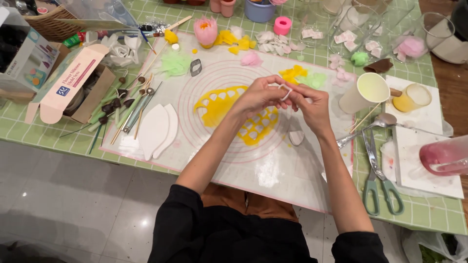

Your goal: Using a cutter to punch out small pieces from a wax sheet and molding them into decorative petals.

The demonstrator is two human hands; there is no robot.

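Note:
My left hand (258, 95) and my right hand (312, 104) meet above a white silicone mat (243, 160), and together their fingertips pinch a small white ring-shaped cutter (285, 91). Under them lies a rolled yellow sheet of paste (217, 104) with many petal-shaped holes cut out of it. A second small metal cutter (296, 138) lies on the mat just below my right wrist. Cut yellow petals (291, 74) and pale green bits (314, 80) sit beyond my hands.
Green-handled scissors (380, 180) and a spoon (375, 124) lie right of the mat, near a white cup (365, 90). Modelling tools (122, 104), two white foam pads (156, 129) and an open box (68, 85) lie left. A pink flower (205, 30) stands at the back.

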